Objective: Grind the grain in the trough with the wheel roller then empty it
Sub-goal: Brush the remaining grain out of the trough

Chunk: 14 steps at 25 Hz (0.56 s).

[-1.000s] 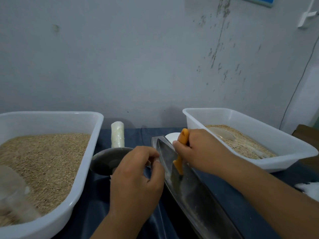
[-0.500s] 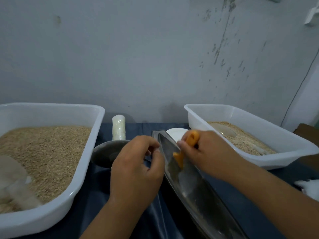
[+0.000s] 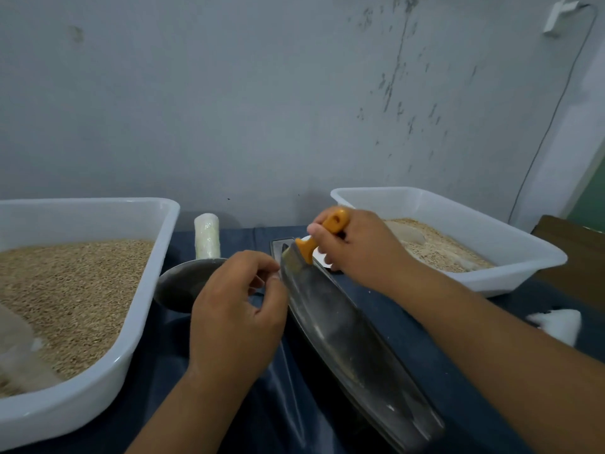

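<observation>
**Trough Held on Edge, Brush at the Far End**

The surface (image 3: 425,339) carries a dark blue cloth. On my left stands a large white tub (image 3: 144,290) filled with whole grain (image 3: 72,290). A second white tub (image 3: 474,231) stands on my right, well apart from the first, and holds a shallower layer of paler ground grain (image 3: 438,247).

The metal trough (image 3: 347,332) lies between the tubs and runs from the near edge towards the wall. It is tilted onto its side, with the open face turned to my left. Only a thin dusting of residue shows on its inner wall.

My left hand (image 3: 235,316) grips the trough's upper rim with curled fingers. My right hand (image 3: 357,247) is closed round the orange handle of a brush (image 3: 324,234), whose head touches the far end of the trough.

The wheel roller (image 3: 186,283) rests on the cloth just beside my left hand, its white handle (image 3: 207,235) pointing towards the wall.
</observation>
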Each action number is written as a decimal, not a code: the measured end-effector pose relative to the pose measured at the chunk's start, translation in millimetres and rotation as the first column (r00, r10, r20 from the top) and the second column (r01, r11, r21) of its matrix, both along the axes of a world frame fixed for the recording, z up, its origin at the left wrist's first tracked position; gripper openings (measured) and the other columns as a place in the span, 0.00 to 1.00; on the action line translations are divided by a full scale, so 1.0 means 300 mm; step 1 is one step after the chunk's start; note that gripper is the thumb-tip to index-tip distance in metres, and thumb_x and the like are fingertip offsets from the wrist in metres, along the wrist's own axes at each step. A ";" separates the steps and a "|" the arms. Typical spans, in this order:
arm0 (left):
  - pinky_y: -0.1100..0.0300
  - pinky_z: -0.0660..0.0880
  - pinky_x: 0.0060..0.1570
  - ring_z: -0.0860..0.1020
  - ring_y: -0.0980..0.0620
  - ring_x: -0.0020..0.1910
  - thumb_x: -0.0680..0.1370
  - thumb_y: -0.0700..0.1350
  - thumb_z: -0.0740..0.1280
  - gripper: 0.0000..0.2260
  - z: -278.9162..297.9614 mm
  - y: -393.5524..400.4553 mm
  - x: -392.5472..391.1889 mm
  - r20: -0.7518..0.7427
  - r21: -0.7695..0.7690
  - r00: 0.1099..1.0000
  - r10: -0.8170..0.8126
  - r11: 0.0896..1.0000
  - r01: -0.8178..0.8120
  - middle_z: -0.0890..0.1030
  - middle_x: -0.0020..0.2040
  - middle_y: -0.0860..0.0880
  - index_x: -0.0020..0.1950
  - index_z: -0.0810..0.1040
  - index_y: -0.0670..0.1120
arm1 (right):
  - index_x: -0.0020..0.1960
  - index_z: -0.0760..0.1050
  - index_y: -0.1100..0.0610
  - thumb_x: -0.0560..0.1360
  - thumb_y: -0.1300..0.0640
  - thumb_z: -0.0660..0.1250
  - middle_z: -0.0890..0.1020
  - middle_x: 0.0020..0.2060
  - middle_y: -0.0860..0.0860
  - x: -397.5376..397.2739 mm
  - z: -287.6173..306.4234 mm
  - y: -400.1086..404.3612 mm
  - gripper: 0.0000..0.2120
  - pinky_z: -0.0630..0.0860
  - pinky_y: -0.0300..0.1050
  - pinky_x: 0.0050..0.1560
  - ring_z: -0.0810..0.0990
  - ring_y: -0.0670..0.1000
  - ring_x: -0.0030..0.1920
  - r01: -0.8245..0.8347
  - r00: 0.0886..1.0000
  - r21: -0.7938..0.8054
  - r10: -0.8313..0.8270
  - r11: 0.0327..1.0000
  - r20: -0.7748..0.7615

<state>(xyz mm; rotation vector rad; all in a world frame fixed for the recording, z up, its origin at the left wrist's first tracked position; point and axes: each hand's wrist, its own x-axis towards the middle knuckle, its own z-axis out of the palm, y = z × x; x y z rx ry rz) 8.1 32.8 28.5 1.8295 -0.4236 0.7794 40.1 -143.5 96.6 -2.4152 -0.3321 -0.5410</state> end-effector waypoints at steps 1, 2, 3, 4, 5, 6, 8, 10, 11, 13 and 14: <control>0.60 0.75 0.40 0.77 0.58 0.43 0.75 0.45 0.65 0.05 -0.001 0.003 0.002 -0.001 -0.002 1.000 0.002 1.000 -0.002 0.77 0.42 0.60 0.42 0.74 0.56 | 0.43 0.80 0.57 0.80 0.48 0.63 0.82 0.32 0.53 -0.001 -0.020 0.012 0.14 0.81 0.48 0.41 0.81 0.50 0.34 -0.004 0.998 -0.022 0.003 1.000 -0.055; 0.60 0.75 0.40 0.77 0.58 0.43 0.75 0.45 0.65 0.05 0.000 0.005 0.009 0.003 -0.007 1.000 0.010 1.000 -0.010 0.77 0.42 0.60 0.42 0.74 0.56 | 0.40 0.79 0.58 0.80 0.47 0.63 0.81 0.31 0.54 -0.013 -0.042 0.015 0.17 0.80 0.46 0.38 0.80 0.49 0.32 0.003 0.995 -0.097 -0.013 0.995 -0.102; 0.60 0.75 0.40 0.77 0.57 0.42 0.76 0.45 0.65 0.06 -0.001 0.008 0.018 0.006 -0.014 1.000 0.022 1.000 -0.022 0.77 0.41 0.59 0.42 0.74 0.56 | 0.37 0.78 0.59 0.80 0.46 0.62 0.81 0.30 0.55 -0.032 -0.057 0.010 0.20 0.80 0.45 0.35 0.80 0.50 0.31 0.005 0.989 -0.178 -0.031 0.984 -0.144; 0.59 0.75 0.39 0.77 0.57 0.41 0.76 0.45 0.65 0.06 -0.002 0.010 0.027 0.005 -0.022 0.999 0.032 0.999 -0.032 0.78 0.41 0.59 0.43 0.74 0.57 | 0.36 0.77 0.60 0.79 0.46 0.61 0.81 0.29 0.55 -0.054 -0.058 0.001 0.21 0.81 0.47 0.34 0.80 0.50 0.30 0.000 0.984 -0.216 -0.038 0.976 -0.172; 0.59 0.75 0.39 0.77 0.57 0.41 0.75 0.45 0.66 0.06 -0.002 0.012 0.035 0.007 -0.027 0.999 0.037 0.999 -0.037 0.78 0.41 0.59 0.44 0.74 0.57 | 0.34 0.76 0.61 0.78 0.45 0.60 0.80 0.29 0.56 -0.065 -0.044 -0.010 0.22 0.81 0.50 0.33 0.80 0.52 0.29 -0.001 0.984 -0.209 -0.036 0.978 -0.177; 0.60 0.75 0.39 0.77 0.57 0.41 0.75 0.45 0.66 0.06 -0.003 0.012 0.041 0.010 -0.032 0.999 0.036 0.999 -0.035 0.78 0.41 0.59 0.44 0.74 0.57 | 0.34 0.74 0.62 0.77 0.45 0.59 0.80 0.28 0.57 -0.059 -0.020 -0.018 0.23 0.80 0.54 0.33 0.80 0.55 0.28 0.008 0.989 -0.172 -0.034 0.985 -0.145; 0.60 0.75 0.38 0.78 0.57 0.41 0.75 0.44 0.66 0.07 -0.007 0.011 0.043 0.011 -0.026 1.000 0.027 0.999 -0.026 0.78 0.41 0.59 0.44 0.74 0.57 | 0.34 0.71 0.63 0.78 0.47 0.60 0.79 0.28 0.59 -0.010 0.028 -0.004 0.22 0.79 0.54 0.33 0.79 0.58 0.30 0.036 0.999 -0.099 -0.037 0.994 -0.008; 0.60 0.75 0.38 0.78 0.58 0.41 0.74 0.44 0.66 0.07 -0.016 0.012 0.039 -0.008 -0.021 0.999 0.032 0.999 -0.033 0.78 0.41 0.59 0.43 0.74 0.58 | 0.36 0.72 0.62 0.80 0.50 0.61 0.77 0.28 0.55 0.020 0.045 0.053 0.19 0.76 0.49 0.37 0.78 0.54 0.32 0.026 0.999 -0.115 -0.022 0.993 0.034; 0.60 0.75 0.38 0.78 0.58 0.40 0.74 0.44 0.66 0.07 -0.019 0.014 0.040 -0.017 -0.023 0.999 0.038 0.999 -0.039 0.78 0.41 0.59 0.43 0.75 0.58 | 0.38 0.73 0.62 0.81 0.51 0.61 0.77 0.29 0.54 0.022 0.030 0.075 0.18 0.76 0.48 0.39 0.78 0.54 0.34 0.007 1.000 -0.158 -0.009 0.987 -0.009; 0.60 0.74 0.38 0.78 0.58 0.40 0.74 0.44 0.66 0.07 -0.026 0.018 0.049 -0.020 -0.035 0.999 0.046 0.998 -0.046 0.78 0.40 0.59 0.43 0.75 0.58 | 0.38 0.73 0.63 0.81 0.50 0.60 0.79 0.30 0.55 -0.003 -0.011 0.074 0.19 0.79 0.51 0.41 0.79 0.54 0.34 -0.043 0.990 -0.280 0.002 0.959 -0.144; 0.61 0.74 0.38 0.78 0.58 0.41 0.74 0.44 0.66 0.07 -0.027 0.019 0.056 -0.013 -0.041 0.999 0.050 0.998 -0.051 0.78 0.41 0.60 0.43 0.75 0.58 | 0.35 0.73 0.62 0.80 0.49 0.60 0.80 0.28 0.53 -0.025 -0.019 0.053 0.20 0.81 0.50 0.40 0.80 0.52 0.31 -0.065 0.977 -0.324 -0.005 0.944 -0.211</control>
